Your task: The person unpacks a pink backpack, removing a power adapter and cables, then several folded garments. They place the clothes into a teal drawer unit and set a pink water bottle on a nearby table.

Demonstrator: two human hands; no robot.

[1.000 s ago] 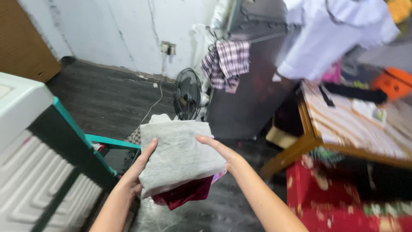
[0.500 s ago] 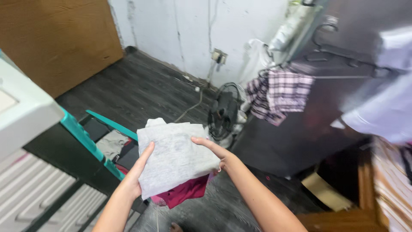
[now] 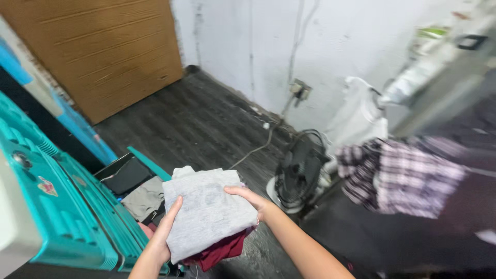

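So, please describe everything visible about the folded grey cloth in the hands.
The folded grey cloth looks like soft, light knit fabric, folded into a rough rectangle. It lies on top of a dark red garment. The left hand grips its lower left edge; the right hand presses on its upper right edge. It is held above an open teal drawer.

A folded grey cloth (image 3: 206,214) sits on top of the small stack, its pale, soft fabric smooth on the upper face and slightly crumpled at the far corner. Under it lies a dark red garment (image 3: 221,251), showing only along the near lower edge, where it bulges and hangs out below the grey piece. The stack is carried in the air above the dark floor, tilted a little, just beside the teal plastic drawer unit.
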